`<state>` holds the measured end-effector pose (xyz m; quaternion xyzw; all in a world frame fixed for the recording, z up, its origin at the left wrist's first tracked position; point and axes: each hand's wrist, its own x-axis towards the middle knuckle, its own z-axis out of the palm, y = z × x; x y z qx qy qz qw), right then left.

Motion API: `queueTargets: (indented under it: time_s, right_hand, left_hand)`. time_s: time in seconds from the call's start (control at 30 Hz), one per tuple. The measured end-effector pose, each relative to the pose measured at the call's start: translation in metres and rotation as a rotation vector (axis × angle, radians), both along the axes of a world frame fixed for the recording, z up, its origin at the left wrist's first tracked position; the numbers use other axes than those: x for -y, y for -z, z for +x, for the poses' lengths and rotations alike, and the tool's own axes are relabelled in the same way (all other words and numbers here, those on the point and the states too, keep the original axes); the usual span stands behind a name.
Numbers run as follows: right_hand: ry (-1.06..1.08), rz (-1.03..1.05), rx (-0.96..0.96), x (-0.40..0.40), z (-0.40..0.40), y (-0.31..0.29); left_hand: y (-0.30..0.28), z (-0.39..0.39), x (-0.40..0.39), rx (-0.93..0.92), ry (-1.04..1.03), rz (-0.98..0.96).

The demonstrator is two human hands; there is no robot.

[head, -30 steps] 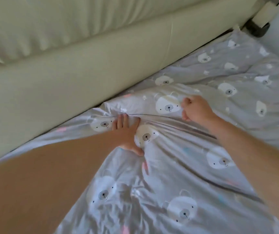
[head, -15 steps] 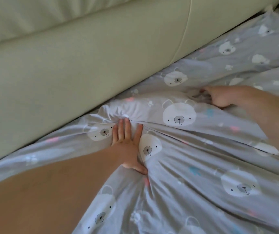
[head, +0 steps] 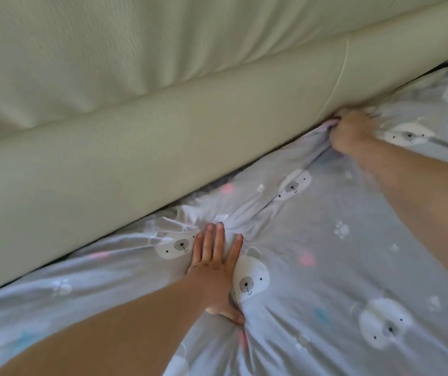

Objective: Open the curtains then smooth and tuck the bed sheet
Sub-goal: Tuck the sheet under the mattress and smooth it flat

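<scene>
Sheet (head: 325, 267), grey with white bear faces, is covering the whole near part of the bed and running up to the bed's far edge, where it is meeting the cream padded headboard (head: 136, 164). One left hand (head: 214, 264) is lying flat and open on it, fingers spread, pinning the cloth just short of that edge and gripping nothing. Beyond it, loose folds are bunching along the dark gap under the headboard. Farther along the same edge, one right hand (head: 350, 131) is curling closed around a gathered bunch of sheet, right against the padding.

Judging from this, the tucking is under way. To do it well, the pinning palm should be holding firm while the other is drawing the bunch taut along the edge and pushing it down into the gap, so the ridge between them is flattening rather than shifting. Curtains are not showing here.
</scene>
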<state>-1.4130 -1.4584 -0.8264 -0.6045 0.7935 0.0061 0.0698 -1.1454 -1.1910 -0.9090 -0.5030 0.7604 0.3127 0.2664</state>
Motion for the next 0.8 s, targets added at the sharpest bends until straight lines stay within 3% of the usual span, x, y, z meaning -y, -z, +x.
queueTargets:
  time_s: [0.07,0.2,0.37,0.53,0.63,0.73,0.8]
  right_hand:
    - [0.131,0.054,0.041,-0.014,0.007,0.015]
    - [0.239,-0.181,0.052,-0.062,0.028,0.009]
    - [0.025,0.381,0.104,-0.105,0.073,0.049]
    - [0.124,0.409,0.060,-0.053,0.083,0.054]
    - [0.144,0.264,0.055,-0.077,0.099,0.053]
    - [-0.051,-0.025,0.050,-0.158,0.120,0.038]
    - [-0.116,0.082,0.190,-0.196,0.127,0.045]
  left_hand:
    - [0.002,0.000,0.001,0.007,0.019,-0.009]
    - [0.002,0.003,-0.003,-0.010,0.010,-0.031]
    - [0.003,0.001,-0.004,-0.003,0.019,-0.037]
    - [0.013,-0.003,0.000,0.026,0.029,-0.022]
    - [0.012,-0.002,0.000,0.041,0.032,-0.056]
    - [-0.002,-0.002,-0.018,-0.013,0.023,-0.040]
    - [0.003,0.003,-0.011,0.020,0.007,-0.051]
